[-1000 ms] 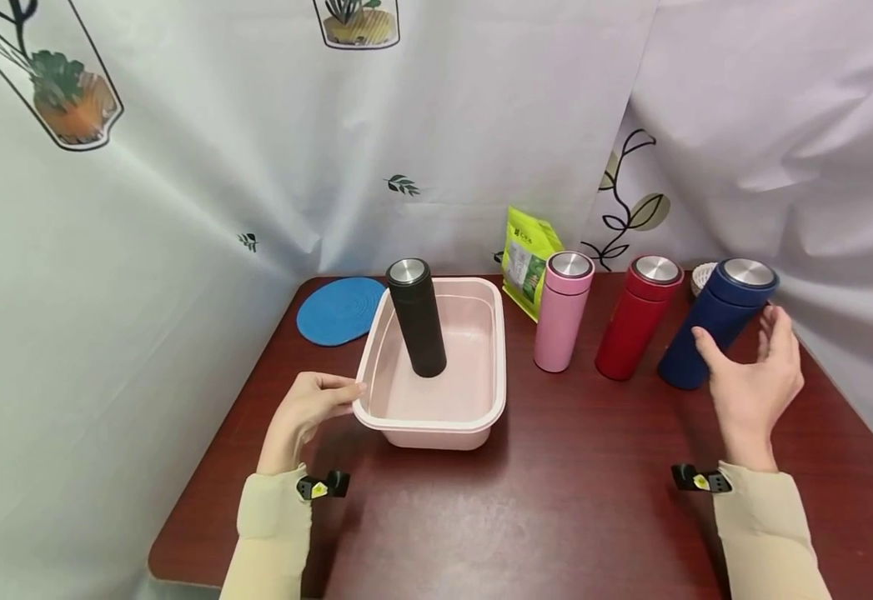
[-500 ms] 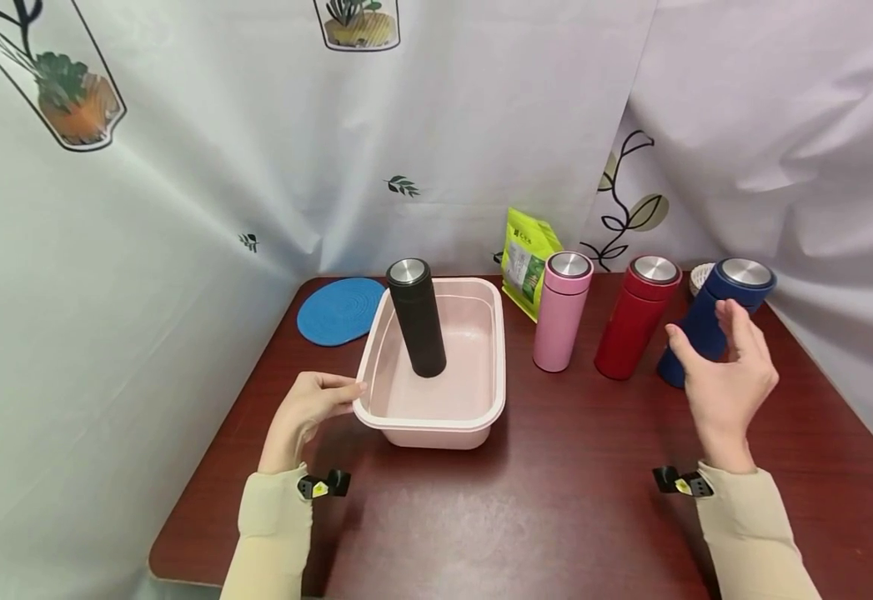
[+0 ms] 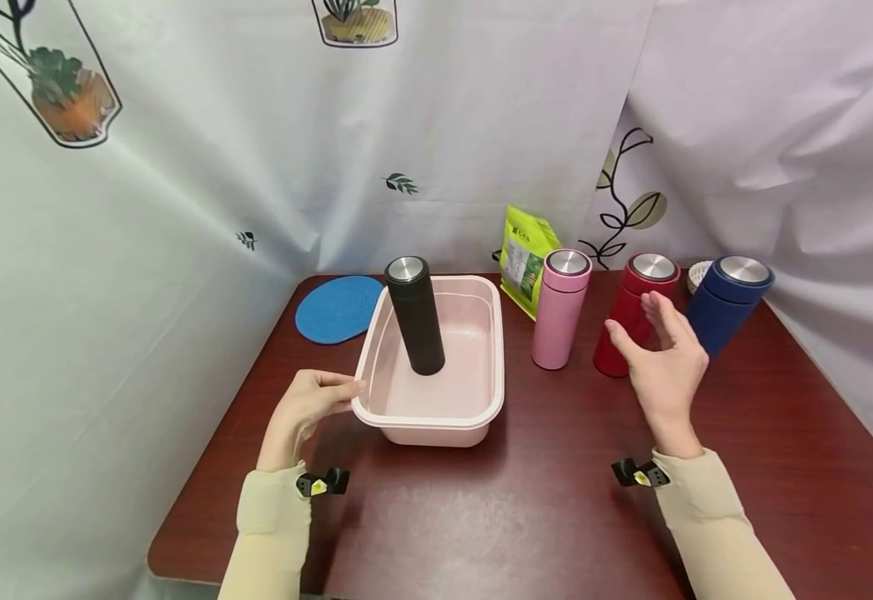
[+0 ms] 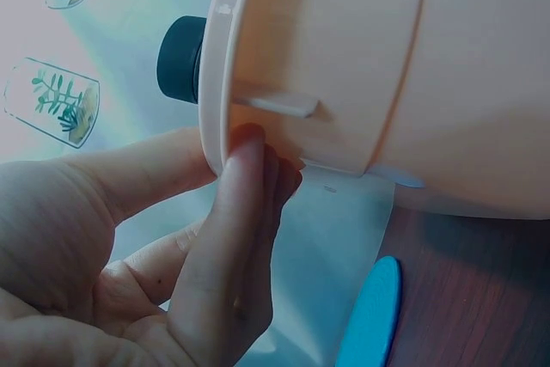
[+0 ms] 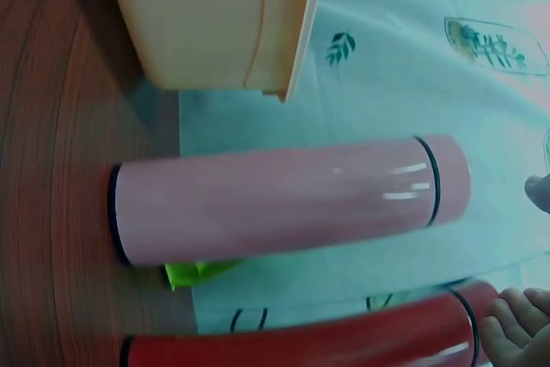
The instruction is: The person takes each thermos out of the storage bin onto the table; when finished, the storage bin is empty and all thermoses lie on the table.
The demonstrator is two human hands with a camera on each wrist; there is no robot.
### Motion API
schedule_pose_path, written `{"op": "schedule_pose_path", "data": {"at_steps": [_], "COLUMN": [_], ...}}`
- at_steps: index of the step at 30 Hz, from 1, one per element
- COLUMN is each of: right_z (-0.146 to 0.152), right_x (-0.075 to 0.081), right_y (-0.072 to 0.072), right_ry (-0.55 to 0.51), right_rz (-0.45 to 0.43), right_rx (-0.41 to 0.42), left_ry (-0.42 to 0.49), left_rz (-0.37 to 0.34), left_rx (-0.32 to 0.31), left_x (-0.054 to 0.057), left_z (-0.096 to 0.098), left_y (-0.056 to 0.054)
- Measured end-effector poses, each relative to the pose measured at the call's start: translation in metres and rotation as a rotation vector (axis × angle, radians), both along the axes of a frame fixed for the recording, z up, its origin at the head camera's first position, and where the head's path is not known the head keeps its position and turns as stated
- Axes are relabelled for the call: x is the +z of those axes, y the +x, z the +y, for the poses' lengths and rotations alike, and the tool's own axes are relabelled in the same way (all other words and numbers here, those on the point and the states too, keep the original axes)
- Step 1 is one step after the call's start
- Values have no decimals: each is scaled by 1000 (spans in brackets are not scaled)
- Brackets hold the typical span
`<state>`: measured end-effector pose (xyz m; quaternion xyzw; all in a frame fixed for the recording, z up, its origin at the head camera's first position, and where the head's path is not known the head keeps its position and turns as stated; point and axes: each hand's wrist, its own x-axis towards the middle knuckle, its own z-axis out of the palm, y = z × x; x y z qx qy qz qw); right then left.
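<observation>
In the head view, my left hand (image 3: 308,412) pinches the left rim of a pale pink plastic basin (image 3: 428,423); the left wrist view shows the thumb and fingers on either side of the basin's rim (image 4: 215,66). Inside the basin stands a black thermos flask (image 3: 417,325). My right hand (image 3: 664,379), thumb and fingers spread apart and holding nothing, is in front of a red thermos flask (image 3: 634,304) and hides part of it. Left of the red one stands a pink thermos flask (image 3: 559,321), and a blue thermos flask (image 3: 724,312) is at its right.
Behind the pink flask leans a green packet (image 3: 526,258). A round blue mat (image 3: 338,308) lies at the table's back left. A small white woven basket (image 3: 697,275) is partly hidden behind the blue flask. White patterned cloth (image 3: 466,125) hangs behind the brown table (image 3: 541,500).
My right hand has moved left, from beside the blue flask to in front of the red one, its fingers still apart. The left hand and basin have stayed put.
</observation>
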<state>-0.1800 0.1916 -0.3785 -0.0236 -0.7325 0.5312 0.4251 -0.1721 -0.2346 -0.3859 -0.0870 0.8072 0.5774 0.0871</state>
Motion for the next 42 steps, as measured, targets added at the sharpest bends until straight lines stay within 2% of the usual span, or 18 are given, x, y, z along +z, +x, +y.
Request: {"op": "schedule_pose_path", "data": {"at_steps": [5, 10, 16, 21, 26, 32, 37, 42], "right_z": [-5, -15, -35, -54, -64, -78, -88, -97], "right_x": [-9, -8, 6, 17, 5, -3, -7, -10], "right_y": [-9, -13, -9, -5, -19, -32, -42, -52], "right_ry": [-15, -33, -27, -34, -23, 56, 100, 127], "right_rz": [-2, 5, -17, -19, -55, -130, -192, -208], "right_rx": [44, 90, 118, 174, 216, 206, 273, 330], "left_ry": [6, 2, 11, 13, 7, 11, 32, 40], "left_rz": [0, 1, 3, 5, 7, 0, 0, -7], "left_rx": [-4, -1, -4, -6, -2, -6, -12, -11], "left_x": [0, 1, 1, 0, 1, 0, -1, -1], "left_z": [-1, -1, -1, -2, -2, -2, -3, -3], "left_y": [0, 0, 0, 0, 0, -2, -3, -3]}}
